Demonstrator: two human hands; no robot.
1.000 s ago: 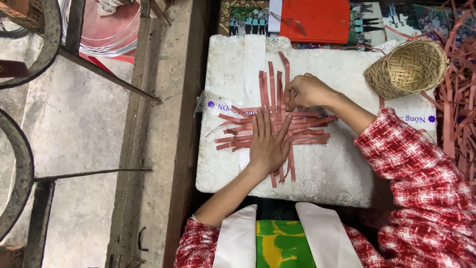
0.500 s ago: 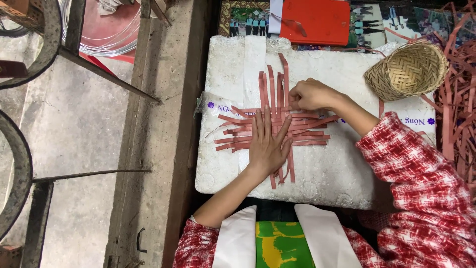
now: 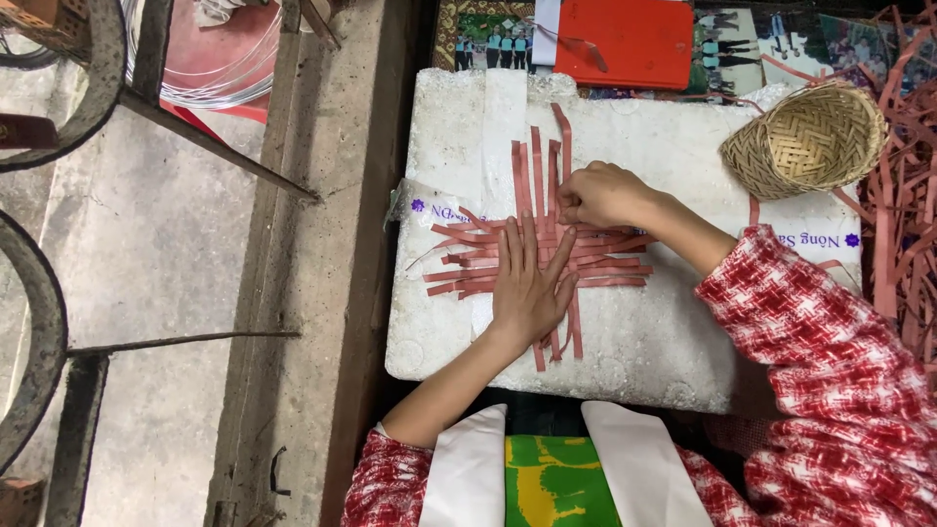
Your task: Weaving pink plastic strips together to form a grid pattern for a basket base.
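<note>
1. A white foam slab (image 3: 644, 342) serves as the counter, seen from above, with a concrete floor (image 3: 156, 254) along its left edge.
2. A heap of loose reddish strips (image 3: 908, 224) lies past the counter's right edge.
3. An orange-red flat book (image 3: 634, 39) rests beyond the far edge, on top of printed photographs (image 3: 742, 49).
4. A small woven basket (image 3: 808, 141) lies tipped on its side at the counter's far right corner, its opening facing the viewer.
5. A half-woven mat of reddish strips (image 3: 605, 249) sits near the middle of the counter. Several strips run from the far edge toward the near edge, and others cross them from left to right.
6. The left hand (image 3: 527, 288) lies flat, palm down, on the near part of the mat, fingers spread and pointing to the far edge. Its grip is open; it presses the strips rather than grasping them.
7. The right hand (image 3: 600, 195) rests on the far part of the mat, just beyond the left fingertips. Its fingers are curled in, and its grip is pinched closed on one upright strip (image 3: 552, 176) at the weave's far side.
8. Both arms wear red and white checked sleeves (image 3: 810, 332).
</note>
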